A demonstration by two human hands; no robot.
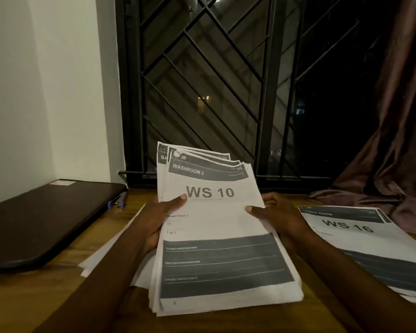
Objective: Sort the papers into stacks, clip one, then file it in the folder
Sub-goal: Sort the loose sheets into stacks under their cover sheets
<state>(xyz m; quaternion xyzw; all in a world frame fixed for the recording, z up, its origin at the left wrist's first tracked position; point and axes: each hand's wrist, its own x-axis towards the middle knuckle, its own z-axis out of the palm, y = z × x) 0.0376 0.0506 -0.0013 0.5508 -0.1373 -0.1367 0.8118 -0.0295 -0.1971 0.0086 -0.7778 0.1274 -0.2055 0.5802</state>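
A thick bundle of printed papers (pixel 222 255) stands tilted up off the wooden table, its top sheet reading "WS 10" and "WASHROOM 2". My left hand (pixel 165 217) grips its left edge with the thumb on the top sheet. My right hand (pixel 273 213) grips the right edge the same way. A second stack (pixel 368 246), topped by a "WS 16" sheet, lies flat on the table to the right. Blank white sheets (pixel 113 251) lie under and left of the bundle. A dark brown folder (pixel 41 219) lies shut at the left.
A small blue clip-like object (pixel 117 201) sits by the folder's far right corner. A barred window (pixel 226 92) rises behind the wooden table (pixel 34 296), a brown curtain (pixel 394 152) hangs at right, and a white wall stands at left.
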